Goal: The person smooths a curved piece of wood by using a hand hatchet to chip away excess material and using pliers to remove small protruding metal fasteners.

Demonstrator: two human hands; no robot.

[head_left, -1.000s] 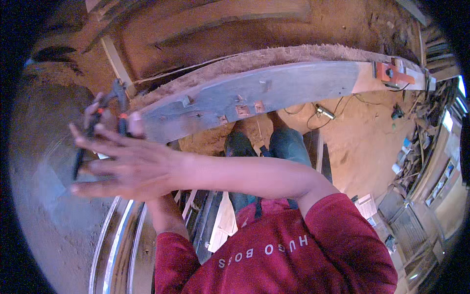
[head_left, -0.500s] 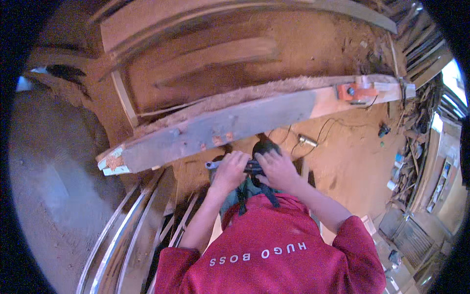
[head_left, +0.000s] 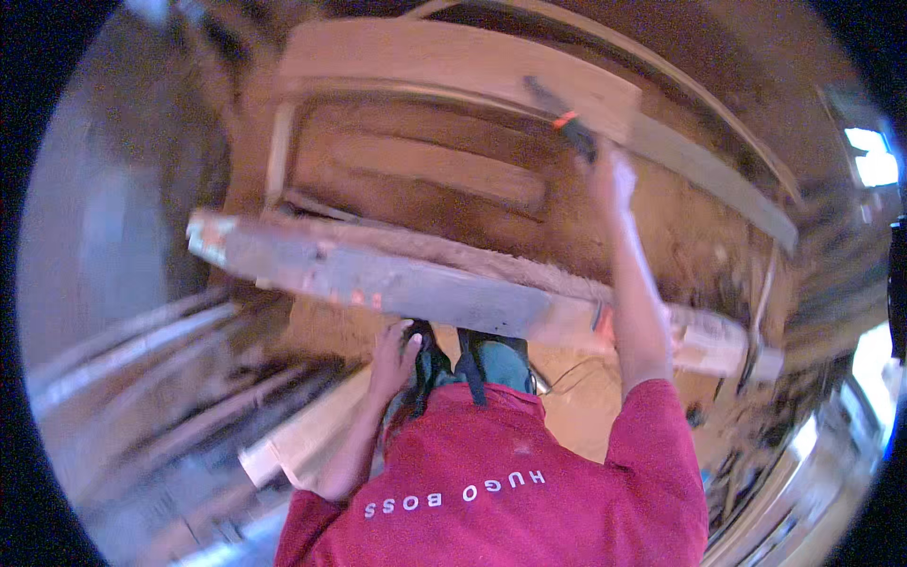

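Note:
My right hand (head_left: 612,180) reaches far out over the beam, closed around a hand tool (head_left: 572,128) with a black handle, an orange band and a dark grey end. Blur hides the tool's exact kind. The grey end overlaps a wide pale plank (head_left: 472,61) in this view; I cannot tell whether they touch. My left hand (head_left: 394,357) is near my body, beside my dark-clad legs, thumb and fingers apart with no object visible in it. Between my body and the plank lies a long, thick wooden beam (head_left: 453,296), grey-faced with a rough shavings-like top.
An orange power tool (head_left: 605,326) on the beam is mostly covered by my right forearm. A cable (head_left: 572,376) runs over the brown ground. Long boards (head_left: 179,378) lie at the left, a pale timber (head_left: 326,420) by my left arm. Another plank (head_left: 709,180) extends at far right.
My hands have come apart. The right has swung forward and up with the black-handled tool; the left has stayed near my body, a little further left. The whole view has turned.

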